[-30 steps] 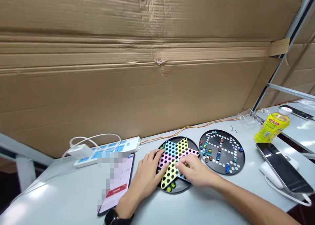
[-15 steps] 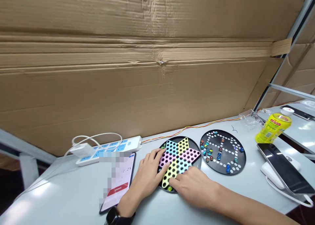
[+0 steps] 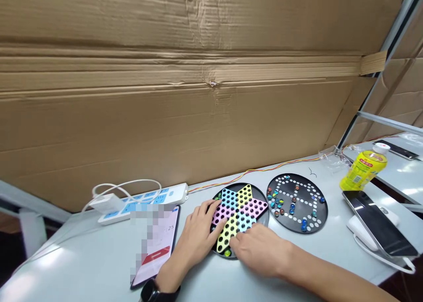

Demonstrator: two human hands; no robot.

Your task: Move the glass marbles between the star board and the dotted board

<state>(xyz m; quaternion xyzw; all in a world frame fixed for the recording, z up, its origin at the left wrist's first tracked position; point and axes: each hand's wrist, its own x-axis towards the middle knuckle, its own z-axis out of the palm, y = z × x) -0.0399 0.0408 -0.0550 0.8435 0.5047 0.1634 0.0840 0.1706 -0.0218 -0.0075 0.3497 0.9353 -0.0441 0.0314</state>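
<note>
Power strip (image 3: pixel 172 194), smartphone (image 3: pixel 161 249), yellow drink bottle (image 3: pixel 363 170), cardboard sheet (image 3: pixel 198 117)

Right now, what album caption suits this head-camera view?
Left hand and right hand rest on a pastel star-shaped Chinese checkers board, beside a black board set with glass marbles.

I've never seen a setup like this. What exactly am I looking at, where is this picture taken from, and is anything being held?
There's no machine here: these are a person's two bare hands, seen from one camera worn on their head, looking forward and down. The left hand, with a watch on its wrist, rests spread on a star-shaped board with pastel points and holes, which sits on a round black tray. The right hand lies at the board's near edge; neither hand clearly holds anything. To the right is a round black board with glass marbles. Also on the pale table are a phone, a power strip, a yellow drink bottle and a tablet.
</note>
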